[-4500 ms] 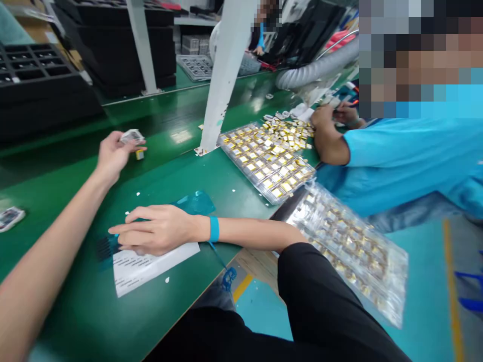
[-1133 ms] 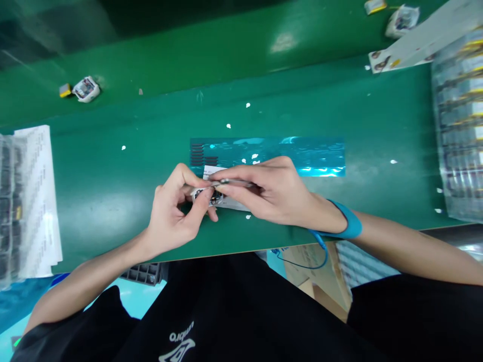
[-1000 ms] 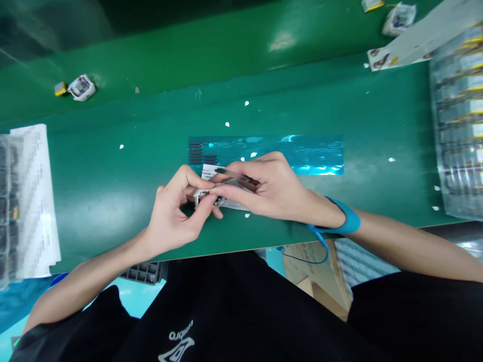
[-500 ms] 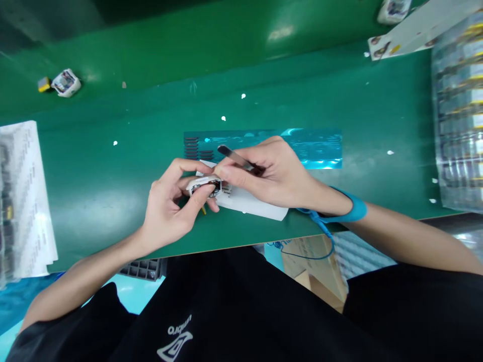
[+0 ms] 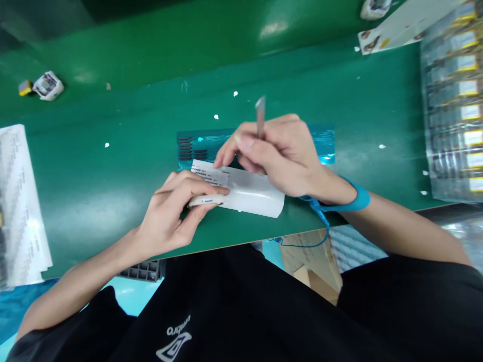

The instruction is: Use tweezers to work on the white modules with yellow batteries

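Observation:
My left hand pinches a small white device, seen edge-on, at the near edge of the green bench. My right hand grips metal tweezers with the blunt end pointing up and away; its fingertips hover over a white label sheet lying beside the device. A blue wrist strap with a cord circles my right wrist. A blue film strip lies flat just behind both hands, partly hidden by the right hand.
Another small white device and a yellow part sit far left on the belt. White label sheets lie at the left edge. Clear trays of yellow-tabbed parts fill the right. A white post base stands top right.
The left hand has turned the device onto its edge and lowered it. The right hand lifted away from it, swinging the tweezers upright.

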`<state>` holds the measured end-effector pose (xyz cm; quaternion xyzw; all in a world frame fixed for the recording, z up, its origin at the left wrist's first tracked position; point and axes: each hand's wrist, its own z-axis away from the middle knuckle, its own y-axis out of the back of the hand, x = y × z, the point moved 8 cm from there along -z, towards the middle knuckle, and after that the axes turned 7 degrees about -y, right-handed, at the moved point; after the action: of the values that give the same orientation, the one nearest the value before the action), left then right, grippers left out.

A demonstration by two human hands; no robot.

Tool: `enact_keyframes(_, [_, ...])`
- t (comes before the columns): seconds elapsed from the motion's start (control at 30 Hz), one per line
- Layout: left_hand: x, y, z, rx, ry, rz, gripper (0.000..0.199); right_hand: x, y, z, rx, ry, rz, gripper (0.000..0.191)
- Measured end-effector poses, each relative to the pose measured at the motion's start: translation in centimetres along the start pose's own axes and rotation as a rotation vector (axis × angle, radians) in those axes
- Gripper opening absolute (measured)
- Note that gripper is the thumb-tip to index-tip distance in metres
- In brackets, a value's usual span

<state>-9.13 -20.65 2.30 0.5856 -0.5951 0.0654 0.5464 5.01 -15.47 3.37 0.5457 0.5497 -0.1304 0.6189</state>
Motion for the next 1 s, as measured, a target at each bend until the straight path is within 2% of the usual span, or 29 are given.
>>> enact_keyframes(0.07, [0.9,-0.6,0.0,-0.098,-0.186,-0.21,0.019,0.6,1.4,-0.3,0.071,-0.02,-0.021,0.045])
enact_keyframes(0.17, [0.7,-1.3,0.2,-0.17,-0.253,-0.342,0.025,1.7,2.1,-0.8,0.053,-0.065,0.079,0.054])
enact_keyframes(0.37, [0.1,-1.5,0.7,-0.186,-0.219,-0.355,0.03,3.3,0.0,-1.0,-0.35,-0.069,-0.113,0.055])
enact_keyframes(0.53, [0.0,-1.5,0.8,-0.192,-0.216,-0.35,0.031,3.7,-1.0,-0.6,-0.491,-0.066,-0.142,0.046])
enact_keyframes(0.73, [-0.3,-1.5,0.6,-0.186,-0.176,-0.332,0.03,3.7,-1.5,-0.3,-0.558,-0.065,-0.127,0.049])
enact_keyframes(0.83, [-0.4,-1.6,0.6,-0.188,-0.167,-0.334,0.029,3.9,-1.7,-0.3,-0.572,-0.094,-0.201,0.051])
enact_keyframes(0.93, [-0.5,-1.6,0.6,-0.169,-0.15,-0.3,0.024,4.2,-1.4,-0.7,-0.515,-0.16,-0.376,0.051])
enact_keyframes(1.0, [-0.6,-1.1,0.5,-0.112,-0.094,-0.222,0.019,4.4,-0.9,-1.0,-0.427,-0.196,-0.48,0.049])
